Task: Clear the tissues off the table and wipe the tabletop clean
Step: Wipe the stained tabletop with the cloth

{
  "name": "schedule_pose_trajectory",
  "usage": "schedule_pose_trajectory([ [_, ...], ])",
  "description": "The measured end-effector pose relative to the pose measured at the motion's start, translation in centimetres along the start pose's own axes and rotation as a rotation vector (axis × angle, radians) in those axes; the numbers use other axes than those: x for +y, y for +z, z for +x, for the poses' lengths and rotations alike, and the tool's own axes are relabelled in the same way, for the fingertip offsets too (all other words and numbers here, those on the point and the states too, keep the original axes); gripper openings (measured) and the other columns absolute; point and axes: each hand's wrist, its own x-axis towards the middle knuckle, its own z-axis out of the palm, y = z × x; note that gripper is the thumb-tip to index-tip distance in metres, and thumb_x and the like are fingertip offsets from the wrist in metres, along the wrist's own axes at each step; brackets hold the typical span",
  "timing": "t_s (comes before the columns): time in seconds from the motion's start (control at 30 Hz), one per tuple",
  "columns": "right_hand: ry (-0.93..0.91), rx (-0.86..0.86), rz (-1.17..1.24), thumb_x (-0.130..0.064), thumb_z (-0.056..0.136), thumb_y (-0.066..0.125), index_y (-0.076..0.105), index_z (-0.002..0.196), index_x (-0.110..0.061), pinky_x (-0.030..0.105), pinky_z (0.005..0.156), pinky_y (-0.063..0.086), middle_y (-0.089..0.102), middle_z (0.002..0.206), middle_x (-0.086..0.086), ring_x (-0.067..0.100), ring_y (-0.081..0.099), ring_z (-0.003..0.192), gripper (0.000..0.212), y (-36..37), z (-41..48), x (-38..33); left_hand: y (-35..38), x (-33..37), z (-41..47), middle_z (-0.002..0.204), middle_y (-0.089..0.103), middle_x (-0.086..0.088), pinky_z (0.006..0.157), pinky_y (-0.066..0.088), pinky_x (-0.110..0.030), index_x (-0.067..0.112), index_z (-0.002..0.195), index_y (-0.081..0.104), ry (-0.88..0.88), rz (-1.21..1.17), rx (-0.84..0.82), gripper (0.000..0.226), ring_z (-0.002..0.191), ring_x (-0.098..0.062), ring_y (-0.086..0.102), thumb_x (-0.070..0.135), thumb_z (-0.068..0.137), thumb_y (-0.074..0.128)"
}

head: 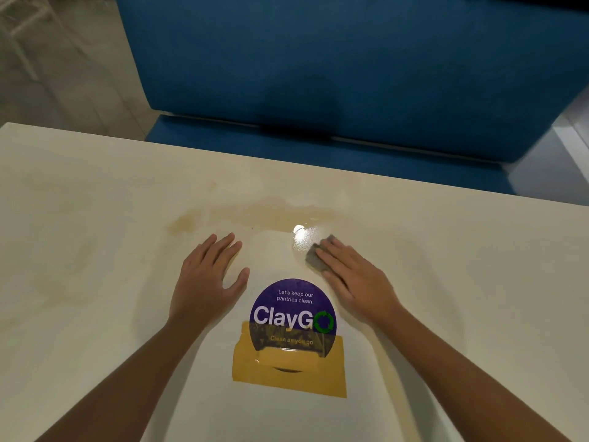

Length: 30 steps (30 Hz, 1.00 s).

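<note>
Head view, looking down on the work area. A small grey wad (314,254) lies on the cream tabletop (462,282) just right of centre. Its visible long axis runs from near-left to far-right, and its far end points towards a glossy wet patch (302,232) that it touches. Only the left edge and far tip of the wad show; the rest is covered.

The right hand (357,282) lies palm-down over the wad, with its straight fingers (338,260) pressing on it along the same diagonal. The left hand (207,279) rests flat on the bare tabletop with its fingers extended and slightly spread, holding nothing. It is apart from the right hand and level with it.

A pale brown stain (255,212) streaks across the surface beyond both hands and meets the wet patch. Between the forearms sits a round purple sticker (293,311) reading "ClayGo", its lower part overlapped by yellow-brown tape (287,374).

Beyond the far table edge stands a blue upholstered seat (318,59). Grey tiled floor (63,59) shows at upper left.
</note>
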Motion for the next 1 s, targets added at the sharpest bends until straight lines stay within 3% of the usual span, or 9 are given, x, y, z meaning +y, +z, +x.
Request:
schedule_pose_trajectory([
  [0.1,0.147,0.11,0.015,-0.036,0.098,0.028,0.043,0.138,-0.019,0.029,0.113,0.024,0.041,0.145,-0.004,0.006,0.025,0.138,0.045,-1.0,-0.4,2.7,0.0,0.1,0.0,0.134,0.054,-0.003,0.103,0.039,-0.047,0.013,0.125,0.059,-0.002,-0.001,-0.001,0.062,0.129,-0.027,0.044,0.053,0.085,0.033],
  [0.2,0.397,0.156,0.003,-0.029,0.099,0.022,0.031,0.144,-0.014,0.023,0.114,0.009,0.027,0.152,0.0,0.013,0.017,0.142,0.048,-1.1,1.5,3.0,0.0,0.1,0.0,0.134,0.054,-0.002,0.103,0.039,-0.047,0.014,0.124,0.059,-0.012,-0.005,0.007,0.062,0.129,-0.026,0.044,0.054,0.084,0.034],
  [0.33,0.586,0.21,-0.094,-0.014,0.099,0.025,0.019,0.145,-0.002,0.034,0.116,0.004,0.02,0.153,0.013,0.028,0.011,0.142,0.048,0.0,4.8,-0.2,0.1,0.1,0.0,0.135,0.054,-0.002,0.102,0.039,-0.046,0.015,0.125,0.058,-0.024,-0.009,0.007,0.062,0.129,-0.025,0.044,0.055,0.084,0.035],
  [0.4,0.558,0.196,-0.068,-0.016,0.099,0.022,0.015,0.147,-0.006,0.033,0.117,0.001,0.016,0.155,0.01,0.025,0.006,0.144,0.049,0.6,5.8,-2.0,0.2,0.1,0.0,0.136,0.053,0.0,0.103,0.037,-0.045,0.016,0.126,0.057,-0.031,-0.009,-0.001,0.063,0.131,-0.023,0.043,0.056,0.083,0.034],
  [0.5,0.31,0.129,-0.016,-0.031,0.096,0.01,0.017,0.148,-0.014,0.028,0.116,-0.003,0.015,0.156,0.003,0.018,0.004,0.145,0.056,1.3,5.4,-3.4,0.4,-0.2,0.0,0.138,0.051,0.002,0.105,0.033,-0.042,0.017,0.128,0.056,-0.04,-0.001,-0.011,0.063,0.132,-0.021,0.04,0.056,0.084,0.033],
  [0.7,0.05,0.013,0.022,-0.04,0.096,0.021,0.036,0.142,-0.024,0.016,0.113,0.004,0.033,0.149,-0.008,0.003,0.016,0.14,0.051,-0.2,2.1,1.3,-0.1,-0.4,0.6,0.128,0.058,0.001,0.095,0.039,-0.039,0.016,0.12,0.061,-0.012,0.005,0.016,0.061,0.118,-0.023,0.051,0.054,0.081,0.034],
  [0.83,0.246,0.143,0.044,-0.037,0.097,0.027,0.037,0.141,-0.025,0.024,0.115,0.014,0.032,0.149,-0.01,0.001,0.017,0.139,0.047,-1.1,1.8,4.0,-0.9,-0.9,2.8,0.129,0.054,0.007,0.097,0.033,-0.029,0.019,0.123,0.057,0.001,-0.017,0.052,0.06,0.12,-0.013,0.044,0.054,0.079,0.035],
  [0.93,0.478,0.174,0.024,-0.025,0.101,0.026,0.023,0.147,-0.017,0.018,0.112,-0.003,0.021,0.154,-0.003,0.01,0.01,0.143,0.047,-0.7,4.1,4.0,-1.0,-1.7,4.3,0.146,0.038,0.008,0.11,0.022,-0.032,0.021,0.134,0.047,-0.01,-0.009,0.035,0.067,0.138,-0.013,0.026,0.059,0.08,0.036],
  [1.0,0.614,0.215,-0.009,-0.02,0.1,0.024,0.017,0.147,-0.01,0.023,0.113,-0.002,0.019,0.153,0.003,0.018,0.009,0.143,0.048,-0.2,6.1,2.9,-0.6,-2.0,4.9,0.152,0.027,0.008,0.114,0.013,-0.032,0.019,0.14,0.039,-0.03,-0.006,0.004,0.076,0.142,-0.012,0.016,0.064,0.079,0.032],
])
